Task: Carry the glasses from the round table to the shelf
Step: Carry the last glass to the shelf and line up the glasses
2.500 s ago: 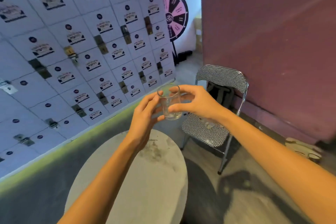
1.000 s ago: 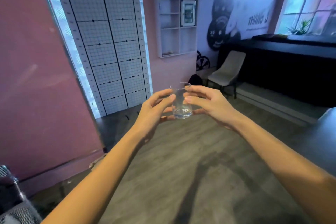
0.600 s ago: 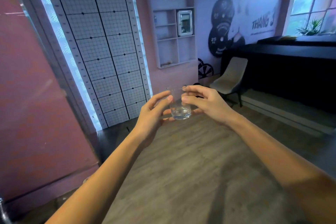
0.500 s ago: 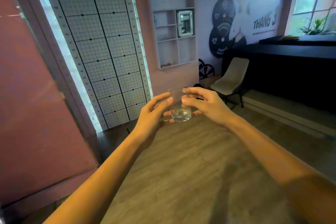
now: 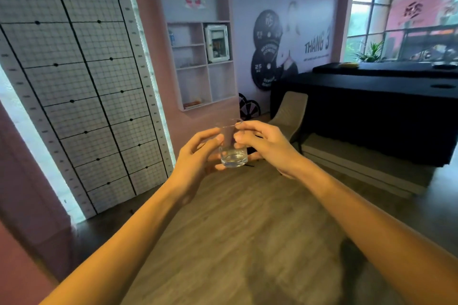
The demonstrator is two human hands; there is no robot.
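Observation:
A clear, thick-bottomed glass (image 5: 233, 155) is held upright in front of me at chest height. My left hand (image 5: 195, 156) grips its left side and my right hand (image 5: 266, 146) grips its rim and right side. The white wall shelf (image 5: 200, 67), a recessed unit with several compartments, lies straight ahead beyond the glass. Small items sit in a few of its compartments. The round table is out of view.
A tall posture-check grid board (image 5: 74, 86) leans on the wall at the left. A beige chair (image 5: 288, 116) and a long black counter (image 5: 371, 109) stand to the right. Wooden floor (image 5: 235, 230) stretches between me and the shelf.
I have turned away from the round table and lockers, and the shelf wall has grown larger and closer. Both hands have kept the glass between them.

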